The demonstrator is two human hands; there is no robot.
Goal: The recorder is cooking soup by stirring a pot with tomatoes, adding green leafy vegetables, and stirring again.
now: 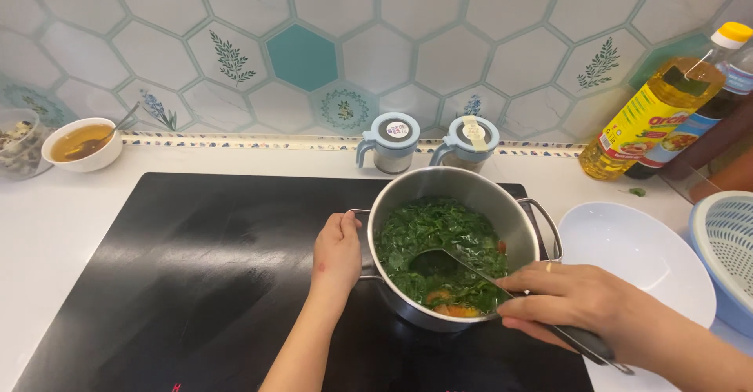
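Observation:
A steel pot [502, 207] full of chopped dark greens [439, 235] in broth stands on the black cooktop [196, 282]. My left hand [337, 255] grips the pot's left handle. My right hand [561, 298] holds the black handle of a ladle [463, 270], whose bowl is sunk among the greens near the pot's middle. Orange pieces show at the pot's near edge.
A white bowl [635, 258] and a blue colander [725, 243] sit right of the pot. Two lidded grey-blue jars [392, 141] stand behind it. Oil and dark sauce bottles [667, 109] lean at the far right. At far left, a small bowl [82, 145] of amber liquid with a spoon.

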